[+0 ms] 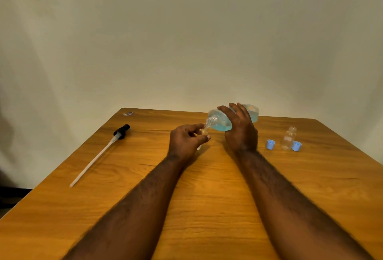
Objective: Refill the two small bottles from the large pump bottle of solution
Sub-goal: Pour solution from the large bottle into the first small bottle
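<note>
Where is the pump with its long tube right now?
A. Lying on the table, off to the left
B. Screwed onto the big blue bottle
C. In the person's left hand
A: the pump lies flat on the table, and the large bottle has an open neck.

The large bottle shows turquoise-blue solution through clear plastic. The small bottle I pinch and the other small bottle are colourless. One cap and the second cap are pale blue, the pump is black with a white tube, and my table is honey-orange with darker wood grain.
</note>
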